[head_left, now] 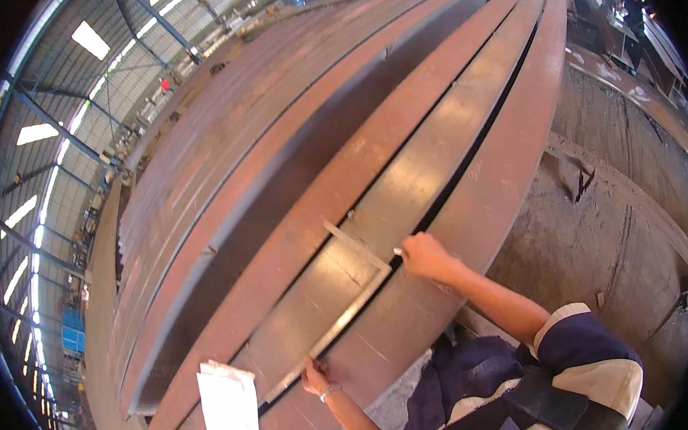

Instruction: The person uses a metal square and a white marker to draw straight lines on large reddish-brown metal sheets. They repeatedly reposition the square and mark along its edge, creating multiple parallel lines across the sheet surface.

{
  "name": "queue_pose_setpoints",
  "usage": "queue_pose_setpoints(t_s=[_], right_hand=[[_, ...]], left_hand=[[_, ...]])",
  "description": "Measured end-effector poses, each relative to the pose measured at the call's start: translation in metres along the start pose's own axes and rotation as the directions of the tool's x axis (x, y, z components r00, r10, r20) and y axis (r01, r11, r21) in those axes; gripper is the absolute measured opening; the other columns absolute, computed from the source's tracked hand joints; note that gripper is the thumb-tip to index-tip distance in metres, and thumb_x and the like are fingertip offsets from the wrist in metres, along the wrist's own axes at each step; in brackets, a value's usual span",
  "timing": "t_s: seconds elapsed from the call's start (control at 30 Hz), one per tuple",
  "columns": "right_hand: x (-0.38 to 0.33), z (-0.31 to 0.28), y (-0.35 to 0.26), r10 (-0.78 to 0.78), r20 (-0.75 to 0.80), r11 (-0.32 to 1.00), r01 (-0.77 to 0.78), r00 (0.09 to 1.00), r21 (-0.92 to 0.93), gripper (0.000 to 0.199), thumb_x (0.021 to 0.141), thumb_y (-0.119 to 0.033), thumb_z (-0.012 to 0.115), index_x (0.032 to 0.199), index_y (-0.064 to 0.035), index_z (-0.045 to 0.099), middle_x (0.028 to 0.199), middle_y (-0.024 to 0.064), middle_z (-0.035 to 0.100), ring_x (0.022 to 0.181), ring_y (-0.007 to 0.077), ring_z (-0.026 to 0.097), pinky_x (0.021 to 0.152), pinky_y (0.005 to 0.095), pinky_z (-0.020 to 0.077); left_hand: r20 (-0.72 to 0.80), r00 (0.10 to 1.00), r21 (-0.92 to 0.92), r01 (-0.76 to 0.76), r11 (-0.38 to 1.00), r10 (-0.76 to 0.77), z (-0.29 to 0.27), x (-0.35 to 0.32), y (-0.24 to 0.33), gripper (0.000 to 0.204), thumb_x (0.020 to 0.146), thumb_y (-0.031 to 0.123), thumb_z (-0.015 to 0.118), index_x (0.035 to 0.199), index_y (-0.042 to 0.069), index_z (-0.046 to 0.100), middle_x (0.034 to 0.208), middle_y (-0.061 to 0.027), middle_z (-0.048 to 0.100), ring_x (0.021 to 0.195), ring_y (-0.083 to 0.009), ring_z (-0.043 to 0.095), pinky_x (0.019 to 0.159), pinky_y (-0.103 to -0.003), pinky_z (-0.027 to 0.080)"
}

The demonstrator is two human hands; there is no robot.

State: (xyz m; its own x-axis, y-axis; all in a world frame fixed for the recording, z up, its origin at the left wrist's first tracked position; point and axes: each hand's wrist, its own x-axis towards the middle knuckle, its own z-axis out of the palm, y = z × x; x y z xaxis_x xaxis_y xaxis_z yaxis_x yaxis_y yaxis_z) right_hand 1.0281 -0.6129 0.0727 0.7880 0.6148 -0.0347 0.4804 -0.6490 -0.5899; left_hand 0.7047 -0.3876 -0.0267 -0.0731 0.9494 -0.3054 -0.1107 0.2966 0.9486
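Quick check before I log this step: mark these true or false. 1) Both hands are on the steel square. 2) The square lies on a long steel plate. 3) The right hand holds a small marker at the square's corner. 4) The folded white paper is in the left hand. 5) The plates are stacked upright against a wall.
1) False: only the left hand touches the steel square, at its near end; the right hand is beside its corner.
2) True: it lies flat on a long steel plate.
3) True: a small light marker shows at the right hand.
4) False: the white paper lies apart from the left hand.
5) False: the plates lie flat, side by side.
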Motion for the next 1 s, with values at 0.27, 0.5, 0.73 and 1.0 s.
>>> queue_pose_setpoints(t_s=[0.27,0.5,0.73,1.0], right_hand=[[-0.076,-0.016,0.045,0.006,0.045,0.975,-0.016,0.999,0.223,0.018,0.087,-0.012,0.059,0.090,0.0036,0.067,0.087,0.0248,0.070,0.080,0.0434,0.068,0.075,0.0489,0.0545],[-0.149,-0.042,0.061,0.160,0.169,0.751,-0.231,0.973,0.619,0.011,0.095,-0.007,0.051,0.100,0.0023,0.049,0.074,0.0159,0.069,0.056,0.0224,0.066,0.056,0.0353,0.0546],[-0.198,-0.039,0.074,0.274,0.095,0.708,-0.268,0.957,0.653,0.012,0.094,-0.005,0.048,0.103,0.0035,0.049,0.072,0.0120,0.065,0.057,0.0187,0.065,0.053,0.0327,0.0532],[-0.254,0.005,0.052,0.341,-0.006,0.738,-0.264,0.940,0.621,0.008,0.097,-0.005,0.045,0.100,0.0010,0.049,0.078,0.0092,0.065,0.062,0.0141,0.062,0.055,0.0295,0.0501]], left_hand=[[-0.128,0.985,-0.129,-0.133,0.983,0.117,-0.020,-0.061,0.033,0.044,0.096,0.041,0.064,0.106,-0.001,0.066,0.096,-0.0093,0.070,0.084,-0.0193,0.066,0.071,-0.028,0.050],[-0.122,0.990,-0.127,-0.086,0.988,0.071,-0.067,-0.094,0.044,0.049,0.099,0.039,0.055,0.118,-0.005,0.064,0.113,-0.0126,0.067,0.104,-0.0238,0.061,0.088,-0.039,0.046],[-0.047,0.999,-0.125,-0.020,0.992,0.014,-0.110,-0.104,0.030,0.046,0.101,0.037,0.053,0.121,-0.003,0.063,0.114,-0.0117,0.067,0.108,-0.0220,0.059,0.089,-0.037,0.044],[0.000,0.999,-0.049,0.051,0.998,-0.051,-0.162,-0.123,0.030,0.048,0.101,0.036,0.052,0.115,-0.007,0.066,0.096,-0.0074,0.068,0.073,-0.0124,0.051,0.059,-0.029,0.038]])
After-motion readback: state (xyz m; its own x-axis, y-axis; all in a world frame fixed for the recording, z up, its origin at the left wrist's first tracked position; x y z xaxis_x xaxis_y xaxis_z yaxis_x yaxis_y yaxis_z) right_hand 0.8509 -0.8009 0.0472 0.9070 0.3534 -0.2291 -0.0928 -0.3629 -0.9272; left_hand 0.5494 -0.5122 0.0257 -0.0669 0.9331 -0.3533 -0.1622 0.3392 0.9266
